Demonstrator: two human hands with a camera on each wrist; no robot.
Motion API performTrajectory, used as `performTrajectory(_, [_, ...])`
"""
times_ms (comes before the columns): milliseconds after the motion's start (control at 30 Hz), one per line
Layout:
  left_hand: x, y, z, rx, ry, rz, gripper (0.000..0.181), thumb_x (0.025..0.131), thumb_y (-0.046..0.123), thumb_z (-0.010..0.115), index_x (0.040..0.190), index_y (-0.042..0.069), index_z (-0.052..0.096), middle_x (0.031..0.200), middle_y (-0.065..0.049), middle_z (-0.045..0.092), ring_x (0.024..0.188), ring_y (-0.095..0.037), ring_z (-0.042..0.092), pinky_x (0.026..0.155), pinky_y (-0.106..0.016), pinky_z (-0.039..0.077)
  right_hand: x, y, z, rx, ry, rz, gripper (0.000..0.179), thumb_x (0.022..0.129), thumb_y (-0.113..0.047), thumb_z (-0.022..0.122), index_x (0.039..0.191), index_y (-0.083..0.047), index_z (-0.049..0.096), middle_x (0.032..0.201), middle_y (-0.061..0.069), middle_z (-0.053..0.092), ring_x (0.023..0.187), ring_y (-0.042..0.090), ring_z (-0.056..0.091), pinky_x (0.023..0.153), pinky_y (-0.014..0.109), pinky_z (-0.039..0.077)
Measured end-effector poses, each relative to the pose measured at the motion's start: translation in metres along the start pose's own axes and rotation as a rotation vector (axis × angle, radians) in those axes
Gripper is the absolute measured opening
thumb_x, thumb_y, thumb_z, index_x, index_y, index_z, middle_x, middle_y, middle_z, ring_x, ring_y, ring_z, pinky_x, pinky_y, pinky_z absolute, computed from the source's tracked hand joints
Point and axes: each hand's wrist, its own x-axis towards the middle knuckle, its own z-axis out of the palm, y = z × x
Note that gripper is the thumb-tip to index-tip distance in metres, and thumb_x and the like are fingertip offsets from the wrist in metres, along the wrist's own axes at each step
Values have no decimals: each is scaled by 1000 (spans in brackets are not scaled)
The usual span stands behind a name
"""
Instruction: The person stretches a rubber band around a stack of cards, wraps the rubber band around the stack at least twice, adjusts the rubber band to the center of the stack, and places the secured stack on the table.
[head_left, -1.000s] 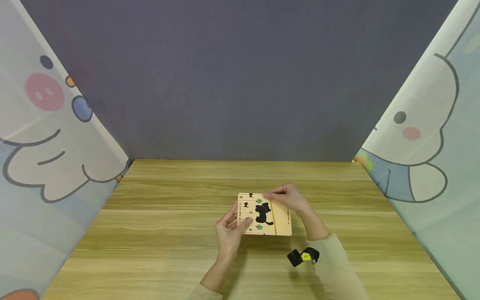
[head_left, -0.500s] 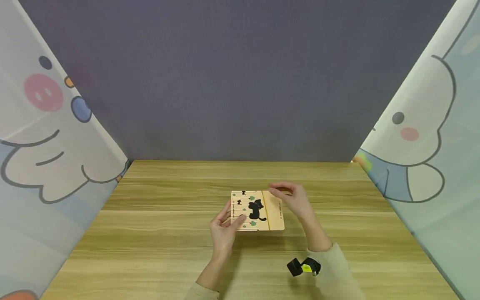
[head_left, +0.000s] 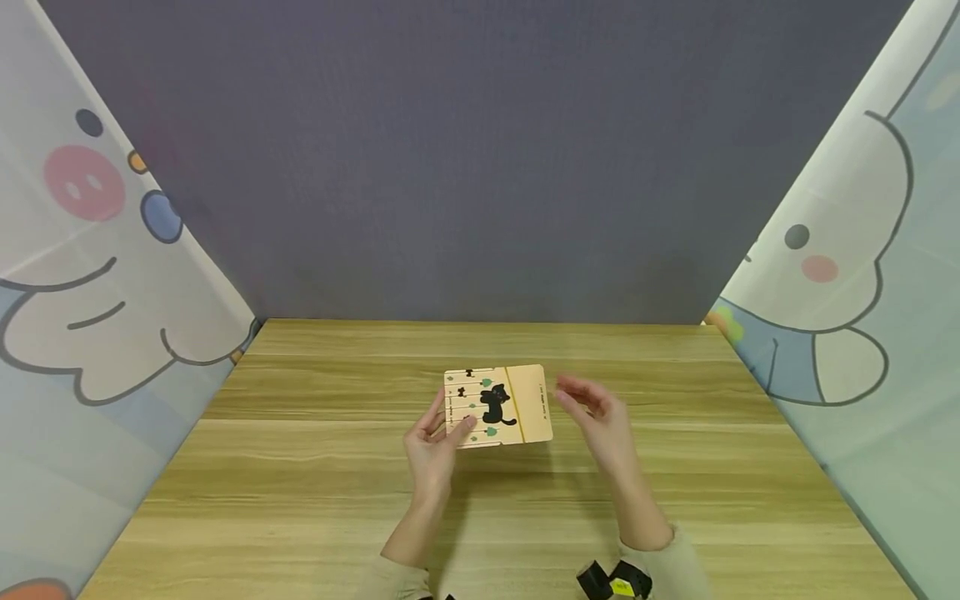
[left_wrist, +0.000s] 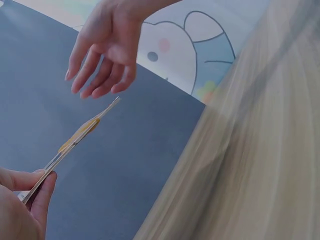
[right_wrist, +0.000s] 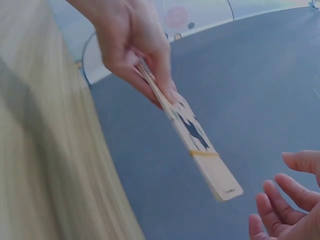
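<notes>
A thin cream notebook [head_left: 533, 406] with a black cat, green leaves and small bows printed on it is held above the table. A yellow elastic band [right_wrist: 205, 153] runs across it near its right end. My left hand [head_left: 432, 454] grips the notebook's left end, thumb on the printed face and fingers behind. In the left wrist view the notebook appears edge-on, and layers show along its side. To the right of the notebook, apart from it, my right hand [head_left: 606, 425] has relaxed fingers and holds nothing.
The wood-grain table [head_left: 300, 483] lies beneath both hands. A dark grey panel [head_left: 480, 167] rises behind it, and cartoon-printed sheets [head_left: 840, 350] flank both sides. A black wrist camera [head_left: 595, 581] sits near my right sleeve.
My right hand has let go of the notebook's far edge by the band and moved right, away from it. My left hand has carried the notebook left and slightly up, tilting it a little.
</notes>
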Motion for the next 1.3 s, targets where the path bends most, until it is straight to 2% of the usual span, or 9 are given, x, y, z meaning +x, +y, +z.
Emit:
performTrajectory(167, [5, 4, 0, 2, 7, -15, 58, 66, -5, 74, 120, 9, 56, 100, -20, 62, 67, -13, 62, 56, -19, 53, -2, 86, -9, 104, -26, -43, 33, 85, -17, 61, 114, -2, 56, 109, 16, 57, 94, 26, 56, 74, 26, 51])
performTrajectory(333, [9, 8, 0, -35, -5, -6, 59, 66, -5, 73, 121, 9, 55, 98, -20, 62, 64, -15, 63, 57, -22, 54, -13, 116, -3, 174, 6, 66, 33, 85, -19, 61, 113, -4, 56, 105, 18, 57, 92, 30, 56, 71, 33, 53])
performTrajectory(633, [12, 10, 2, -72, -12, 14, 61, 66, -7, 73, 122, 5, 53, 95, -22, 62, 63, -16, 64, 57, -25, 54, -37, 93, 13, 235, -97, 222, 36, 86, -26, 58, 109, 1, 55, 98, 16, 60, 89, 25, 58, 69, 36, 53])
performTrajectory(767, [11, 11, 2, -69, -12, 19, 60, 65, -7, 73, 121, 6, 54, 95, -22, 62, 62, -15, 63, 56, -24, 54, -44, 45, 22, 235, -158, 244, 34, 87, -24, 58, 103, 5, 55, 94, 18, 59, 85, 24, 58, 72, 39, 52])
performTrajectory(867, [10, 11, 3, -56, -8, 15, 60, 66, -5, 74, 121, 6, 54, 95, -21, 62, 60, -14, 62, 54, -22, 54, -45, 8, 30, 250, -126, 349, 26, 84, -20, 61, 96, 3, 57, 90, 18, 59, 84, 26, 57, 73, 39, 52])
performTrajectory(933, [10, 11, 3, -47, -5, 17, 60, 65, -4, 74, 121, 6, 54, 94, -21, 63, 59, -13, 61, 53, -21, 53, -41, 23, 30, 263, -130, 385, 24, 85, -22, 60, 94, 0, 58, 90, 15, 60, 83, 24, 58, 73, 36, 52])
performTrajectory(1067, [10, 9, 5, -74, -9, 12, 60, 65, -6, 74, 121, 6, 54, 94, -21, 63, 63, -15, 63, 56, -24, 54, -38, 24, 33, 288, -109, 438, 25, 85, -22, 59, 92, 2, 59, 87, 13, 60, 80, 22, 57, 72, 35, 52])
performTrajectory(1200, [9, 8, 6, -80, -12, 3, 61, 65, -6, 74, 121, 6, 54, 95, -22, 62, 65, -17, 64, 58, -27, 55, -38, 5, 38, 322, -77, 411, 26, 85, -21, 61, 86, 5, 59, 80, 9, 61, 72, 17, 57, 65, 28, 52])
performTrajectory(1300, [7, 9, 6, -65, -14, 4, 61, 65, -4, 74, 121, 7, 54, 95, -22, 62, 63, -17, 63, 57, -26, 55, -35, 35, 37, 335, -94, 314, 27, 86, -21, 59, 88, 6, 60, 79, 8, 63, 71, 15, 59, 62, 27, 53])
